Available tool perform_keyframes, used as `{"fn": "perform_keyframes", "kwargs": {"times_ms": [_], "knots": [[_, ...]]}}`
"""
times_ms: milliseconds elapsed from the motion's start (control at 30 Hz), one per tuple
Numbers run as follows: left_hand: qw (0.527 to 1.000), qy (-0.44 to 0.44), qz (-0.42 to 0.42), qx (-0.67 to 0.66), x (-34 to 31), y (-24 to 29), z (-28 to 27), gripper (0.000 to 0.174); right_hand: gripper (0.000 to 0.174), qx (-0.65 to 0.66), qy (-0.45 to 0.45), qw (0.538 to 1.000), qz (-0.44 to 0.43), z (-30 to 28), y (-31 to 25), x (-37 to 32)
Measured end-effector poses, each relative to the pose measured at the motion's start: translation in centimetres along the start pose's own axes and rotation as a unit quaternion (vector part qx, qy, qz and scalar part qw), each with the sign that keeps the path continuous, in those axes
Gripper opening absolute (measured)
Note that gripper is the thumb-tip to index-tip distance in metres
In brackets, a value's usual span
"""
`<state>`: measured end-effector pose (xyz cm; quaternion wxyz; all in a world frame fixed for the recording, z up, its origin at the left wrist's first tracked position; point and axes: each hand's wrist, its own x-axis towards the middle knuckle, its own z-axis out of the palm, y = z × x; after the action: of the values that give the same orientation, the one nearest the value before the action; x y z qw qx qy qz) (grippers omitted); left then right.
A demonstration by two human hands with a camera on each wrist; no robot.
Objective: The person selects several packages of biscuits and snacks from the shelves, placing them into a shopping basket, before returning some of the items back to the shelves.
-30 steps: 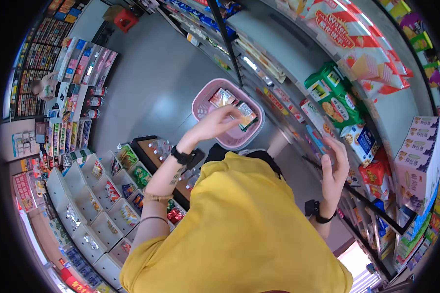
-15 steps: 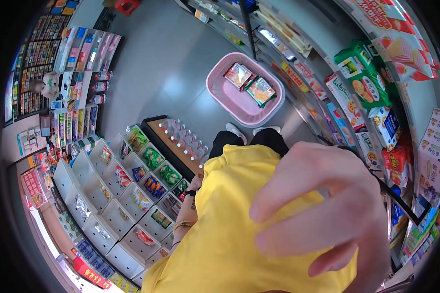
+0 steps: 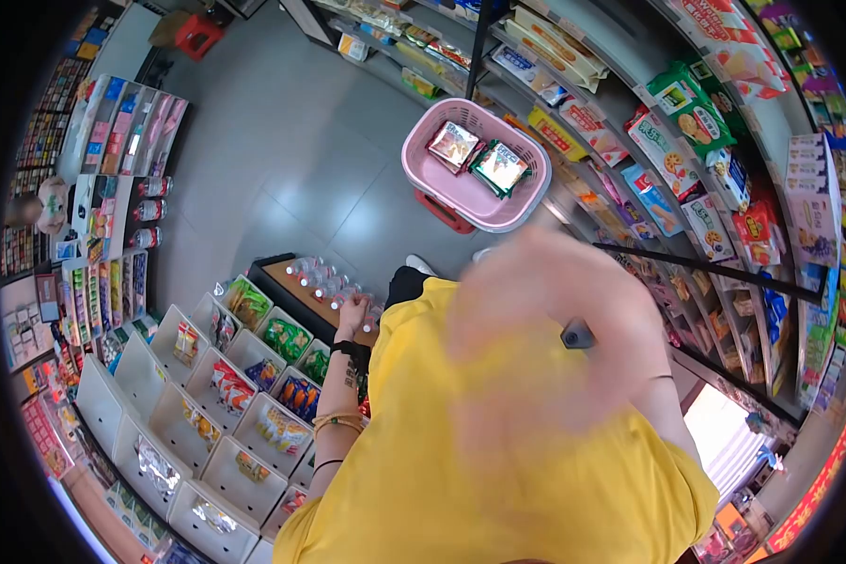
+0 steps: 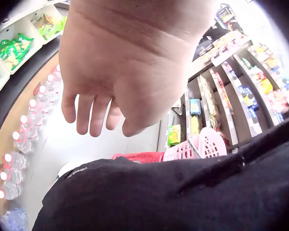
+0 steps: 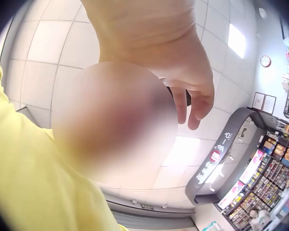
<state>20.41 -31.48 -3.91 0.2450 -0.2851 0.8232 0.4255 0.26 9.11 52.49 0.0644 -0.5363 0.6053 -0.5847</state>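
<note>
My left hand [image 3: 352,310] hangs low with relaxed fingers, overlapping a row of water bottles [image 3: 321,280] in the head view. The left wrist view shows its palm and fingers [image 4: 97,115] holding nothing. Large and blurred, my right hand [image 3: 545,310] is raised close to the head camera. Its fingers [image 5: 201,103] hang loosely bent in the right wrist view, with a dark object partly hidden behind them. A pink basket [image 3: 475,205] stands ahead, containing a red-edged snack pack [image 3: 455,146] and a green-edged pack [image 3: 501,169].
Under the basket shows a red plastic object [image 3: 442,212]. Shelves of packaged biscuits [image 3: 667,155] line the right side. White bins [image 3: 244,461] of small snacks stand at the left. Farther left are display racks [image 3: 127,141] and another person [image 3: 54,207].
My left hand drew back from over the basket down to my left side by the bottles. The right hand rose from beside the right shelf toward the head camera. Both packs stay in the basket.
</note>
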Motion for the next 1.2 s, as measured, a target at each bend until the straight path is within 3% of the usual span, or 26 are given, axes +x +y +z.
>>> {"fn": "perform_keyframes", "kwargs": {"times_ms": [100,133,200,233,300,367,467,533,667,867,967,1200], "knots": [[0.999,-0.02,-0.021,0.026,0.5,-0.7,-3.2,0.035,0.024,-0.103,0.035,0.976,0.191,4.1,6.3,-2.1],[0.994,-0.034,-0.028,0.095,1.5,-2.6,-3.6,0.041,0.025,-0.103,0.059,0.954,0.275,5.9,9.8,-4.8],[0.991,-0.059,-0.021,0.121,1.7,-4.8,-4.3,0.036,0.029,-0.163,0.018,0.883,0.439,8.6,16.8,-13.4],[0.988,-0.073,-0.017,0.134,1.9,-5.9,-4.5,0.033,0.034,-0.224,-0.039,0.816,0.532,10.2,19.6,-18.4],[0.987,-0.075,-0.022,0.14,3.2,-9.6,-4.2,0.044,0.038,-0.23,-0.121,0.741,0.618,12.6,24.0,-29.3],[0.986,-0.076,-0.03,0.146,3.6,-10.2,-4.1,0.049,0.034,-0.176,-0.038,0.729,0.66,14.9,25.3,-37.0],[0.983,-0.085,-0.05,0.152,2.8,-6.9,-4.8,0.047,0.026,-0.076,0.051,0.7,0.708,17.1,26.8,-43.3],[0.982,-0.094,-0.069,0.149,3.1,-4.7,-4.5,0.046,0.022,-0.055,0.067,0.693,0.715,17.0,27.0,-43.2],[0.982,-0.087,-0.023,0.163,4.6,-1.1,-3.1,0.044,0.018,-0.076,0.116,0.692,0.708,16.0,30.3,-42.9],[0.982,-0.03,-0.014,0.186,7.2,4.1,-2.9,0.042,0.017,-0.009,0.203,0.711,0.673,12.8,33.0,-39.0],[0.987,-0.021,-0.032,0.159,7.4,6.9,-3.3,0.041,0.02,0.047,0.221,0.71,0.667,12.3,36.9,-42.0],[0.991,-0.009,-0.044,0.123,7.5,10.1,-4.6,0.037,0.021,0.112,0.289,0.667,0.678,9.8,41.1,-40.7]]}}
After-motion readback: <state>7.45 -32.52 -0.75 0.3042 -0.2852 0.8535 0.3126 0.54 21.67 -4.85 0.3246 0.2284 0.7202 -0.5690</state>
